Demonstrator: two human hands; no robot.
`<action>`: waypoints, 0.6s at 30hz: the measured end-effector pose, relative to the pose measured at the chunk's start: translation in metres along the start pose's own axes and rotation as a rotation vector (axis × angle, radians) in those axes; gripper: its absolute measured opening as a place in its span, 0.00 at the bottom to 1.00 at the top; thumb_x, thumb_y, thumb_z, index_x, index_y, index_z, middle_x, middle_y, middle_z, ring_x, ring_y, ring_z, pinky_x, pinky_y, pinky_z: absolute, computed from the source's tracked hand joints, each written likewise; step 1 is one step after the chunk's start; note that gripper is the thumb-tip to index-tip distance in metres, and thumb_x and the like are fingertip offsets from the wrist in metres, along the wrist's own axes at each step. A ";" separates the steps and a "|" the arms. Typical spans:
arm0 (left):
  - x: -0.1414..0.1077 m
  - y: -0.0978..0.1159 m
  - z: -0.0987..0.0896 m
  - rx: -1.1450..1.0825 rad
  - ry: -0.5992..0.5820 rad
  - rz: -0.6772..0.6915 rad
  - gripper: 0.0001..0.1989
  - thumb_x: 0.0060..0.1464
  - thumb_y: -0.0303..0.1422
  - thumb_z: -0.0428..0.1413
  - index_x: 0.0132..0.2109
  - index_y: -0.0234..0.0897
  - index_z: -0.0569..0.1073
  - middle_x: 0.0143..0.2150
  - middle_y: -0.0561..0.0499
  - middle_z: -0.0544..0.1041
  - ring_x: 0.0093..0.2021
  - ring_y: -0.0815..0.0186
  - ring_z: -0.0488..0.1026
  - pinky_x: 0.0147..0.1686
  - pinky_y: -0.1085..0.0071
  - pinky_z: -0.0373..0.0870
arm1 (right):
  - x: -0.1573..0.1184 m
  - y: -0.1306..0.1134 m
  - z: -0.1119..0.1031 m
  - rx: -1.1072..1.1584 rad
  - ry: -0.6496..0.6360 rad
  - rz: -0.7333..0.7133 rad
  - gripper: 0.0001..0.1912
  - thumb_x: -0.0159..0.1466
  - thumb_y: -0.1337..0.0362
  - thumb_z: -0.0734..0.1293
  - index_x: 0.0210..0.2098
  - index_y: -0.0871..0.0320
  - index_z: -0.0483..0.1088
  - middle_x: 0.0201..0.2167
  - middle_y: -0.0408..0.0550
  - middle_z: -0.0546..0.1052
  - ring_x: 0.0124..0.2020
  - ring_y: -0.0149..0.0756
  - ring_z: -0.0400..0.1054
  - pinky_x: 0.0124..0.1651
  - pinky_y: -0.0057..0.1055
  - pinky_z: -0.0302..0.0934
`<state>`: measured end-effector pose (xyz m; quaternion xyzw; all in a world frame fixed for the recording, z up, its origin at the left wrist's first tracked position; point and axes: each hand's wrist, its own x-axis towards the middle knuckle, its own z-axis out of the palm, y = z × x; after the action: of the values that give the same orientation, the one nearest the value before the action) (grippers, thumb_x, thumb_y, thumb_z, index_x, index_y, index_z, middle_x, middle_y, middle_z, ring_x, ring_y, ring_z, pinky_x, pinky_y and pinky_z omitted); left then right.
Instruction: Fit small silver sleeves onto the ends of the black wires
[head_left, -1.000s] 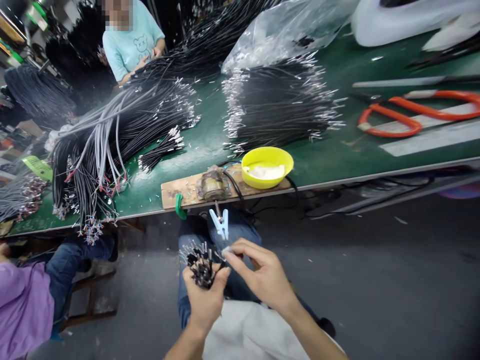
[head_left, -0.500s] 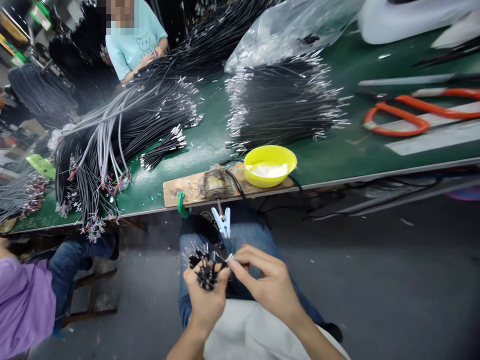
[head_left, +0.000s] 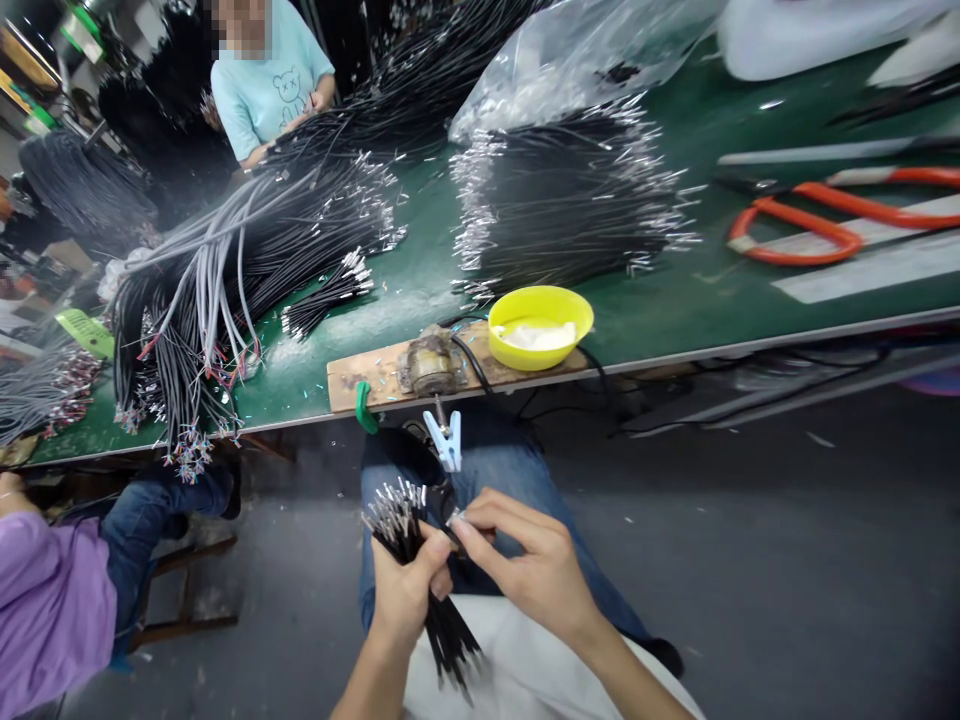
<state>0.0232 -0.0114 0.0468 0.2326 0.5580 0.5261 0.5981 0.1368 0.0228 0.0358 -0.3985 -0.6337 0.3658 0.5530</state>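
Black wires (head_left: 403, 540) fill the left hand (head_left: 399, 597) — green label (head_left: 84, 332) (illegible) beyond.

A green table (head_left: 675, 300) is stretching across the view. At its near edge a board (head_left: 346, 388) is lying flat, carrying a motor (head_left: 431, 368) and a yellow bowl (head_left: 536, 355). Behind the bowl a block of black wires (head_left: 570, 200) is resting, a clear bag (head_left: 555, 75) lying along its far side. Behind the board's left end a small bundle (head_left: 324, 297) is sitting beside grey and black cables (head_left: 214, 240), which are drooping over the edge. Rightward, an orange-handled tool (head_left: 840, 246) is lying partly over a white strip (head_left: 870, 268).
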 end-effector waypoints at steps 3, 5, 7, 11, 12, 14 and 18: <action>0.000 -0.007 -0.005 -0.123 -0.036 -0.067 0.19 0.33 0.43 0.66 0.21 0.32 0.68 0.08 0.63 0.55 0.08 0.82 0.47 0.08 0.83 0.46 | 0.000 0.001 -0.001 0.032 -0.008 0.011 0.11 0.57 0.72 0.63 0.19 0.57 0.66 0.16 0.42 0.68 0.17 0.30 0.62 0.21 0.25 0.58; 0.000 -0.007 -0.006 -0.163 -0.060 -0.101 0.20 0.32 0.43 0.66 0.20 0.32 0.69 0.08 0.62 0.56 0.08 0.83 0.47 0.08 0.83 0.46 | 0.000 0.003 -0.001 0.048 0.023 0.037 0.11 0.57 0.71 0.64 0.18 0.57 0.66 0.16 0.42 0.68 0.17 0.29 0.62 0.21 0.25 0.58; -0.001 -0.004 -0.005 -0.172 -0.065 -0.127 0.20 0.31 0.43 0.66 0.20 0.31 0.69 0.09 0.61 0.58 0.08 0.82 0.48 0.07 0.83 0.46 | 0.001 0.006 -0.002 0.083 0.070 0.090 0.11 0.57 0.71 0.63 0.19 0.57 0.67 0.17 0.43 0.69 0.19 0.30 0.64 0.22 0.25 0.59; -0.002 0.002 0.001 -0.153 -0.049 -0.104 0.19 0.32 0.42 0.66 0.20 0.30 0.70 0.09 0.61 0.59 0.08 0.82 0.49 0.08 0.83 0.46 | 0.002 0.008 -0.002 0.236 -0.018 0.184 0.06 0.59 0.66 0.63 0.28 0.57 0.71 0.25 0.47 0.74 0.25 0.33 0.69 0.27 0.25 0.63; -0.003 0.004 0.002 -0.144 -0.040 -0.088 0.19 0.33 0.42 0.66 0.20 0.31 0.70 0.09 0.61 0.59 0.08 0.82 0.49 0.08 0.83 0.46 | 0.002 0.007 -0.002 0.254 -0.068 0.186 0.06 0.59 0.65 0.63 0.28 0.57 0.71 0.25 0.47 0.74 0.25 0.33 0.69 0.27 0.25 0.64; -0.003 0.007 0.004 -0.110 -0.023 -0.059 0.20 0.33 0.43 0.66 0.20 0.31 0.69 0.09 0.62 0.58 0.08 0.82 0.50 0.08 0.82 0.47 | 0.002 0.005 -0.001 0.231 -0.132 0.168 0.08 0.60 0.65 0.62 0.26 0.57 0.70 0.22 0.46 0.72 0.24 0.33 0.67 0.26 0.26 0.63; -0.003 0.007 0.005 0.011 0.014 0.027 0.20 0.36 0.44 0.64 0.20 0.32 0.68 0.08 0.61 0.57 0.09 0.81 0.52 0.10 0.82 0.50 | 0.001 -0.001 0.000 0.091 -0.120 0.098 0.12 0.61 0.68 0.61 0.21 0.57 0.66 0.19 0.45 0.70 0.23 0.32 0.65 0.26 0.27 0.61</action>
<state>0.0257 -0.0097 0.0556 0.2398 0.5620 0.5328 0.5855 0.1368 0.0232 0.0367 -0.3810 -0.6283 0.4441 0.5128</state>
